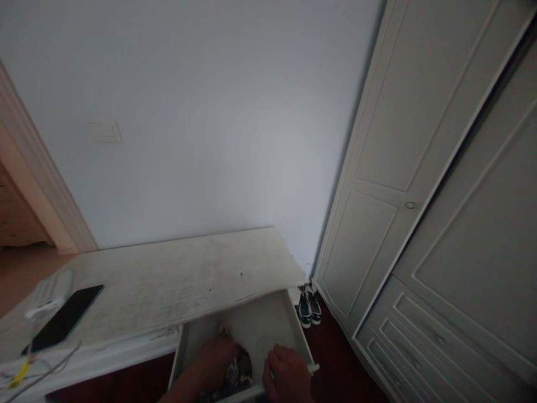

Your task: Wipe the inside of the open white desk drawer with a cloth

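A white drawer is pulled out from under the low white table. My left hand reaches into it, its fingers curled at a dark patterned bundle that looks like cloth. A small pale bit of something shows just beyond the fingertips. Near the drawer's front edge is my right hand, closed, with the fingers bent in. A small greyish spot shows between its fingers, too dim to name.
On the table's left end lie a dark flat tablet-like slab, a white power strip and cables with a yellow tag. Dark sneakers stand on the red floor between table and wardrobe. A wall rises behind.
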{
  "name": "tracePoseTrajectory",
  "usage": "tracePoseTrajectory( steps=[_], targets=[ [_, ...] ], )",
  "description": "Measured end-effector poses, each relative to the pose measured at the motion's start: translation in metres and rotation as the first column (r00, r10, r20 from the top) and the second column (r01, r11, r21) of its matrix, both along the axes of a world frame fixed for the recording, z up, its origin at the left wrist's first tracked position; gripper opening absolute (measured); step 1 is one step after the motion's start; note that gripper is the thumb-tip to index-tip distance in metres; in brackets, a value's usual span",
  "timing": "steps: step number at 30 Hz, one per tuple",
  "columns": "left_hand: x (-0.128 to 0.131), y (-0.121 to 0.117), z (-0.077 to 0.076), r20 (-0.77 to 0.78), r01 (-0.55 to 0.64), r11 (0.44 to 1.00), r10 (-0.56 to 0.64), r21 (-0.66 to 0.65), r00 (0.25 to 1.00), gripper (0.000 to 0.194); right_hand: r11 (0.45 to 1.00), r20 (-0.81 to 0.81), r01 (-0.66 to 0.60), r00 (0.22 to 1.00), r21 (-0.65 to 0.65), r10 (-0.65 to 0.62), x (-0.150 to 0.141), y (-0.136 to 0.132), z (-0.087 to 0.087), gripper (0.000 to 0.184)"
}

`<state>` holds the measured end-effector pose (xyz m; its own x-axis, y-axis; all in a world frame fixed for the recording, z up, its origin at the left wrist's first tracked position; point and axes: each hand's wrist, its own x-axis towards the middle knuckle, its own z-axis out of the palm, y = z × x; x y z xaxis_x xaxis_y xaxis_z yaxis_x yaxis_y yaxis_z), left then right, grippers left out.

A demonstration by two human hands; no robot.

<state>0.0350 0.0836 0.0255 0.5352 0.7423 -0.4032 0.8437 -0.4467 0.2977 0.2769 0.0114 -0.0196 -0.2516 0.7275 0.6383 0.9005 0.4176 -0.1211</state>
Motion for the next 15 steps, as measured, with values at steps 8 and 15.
tracePoseTrajectory(
  steps=[8,15],
  targets=[
    [0.114,0.01,-0.005,0.106,0.081,0.986,-0.098,0.148,0.99,0.038,1.0,-0.036,-0.014,0.999,-0.011,0.014,0.0,-0.001,0.002,0.005],
    [0.098,-0.004,0.0,0.191,0.064,0.988,-0.09,0.138,0.977,0.042,0.997,-0.046,0.004,0.999,-0.079,-0.008,-0.001,-0.003,0.007,0.003]
  ],
)
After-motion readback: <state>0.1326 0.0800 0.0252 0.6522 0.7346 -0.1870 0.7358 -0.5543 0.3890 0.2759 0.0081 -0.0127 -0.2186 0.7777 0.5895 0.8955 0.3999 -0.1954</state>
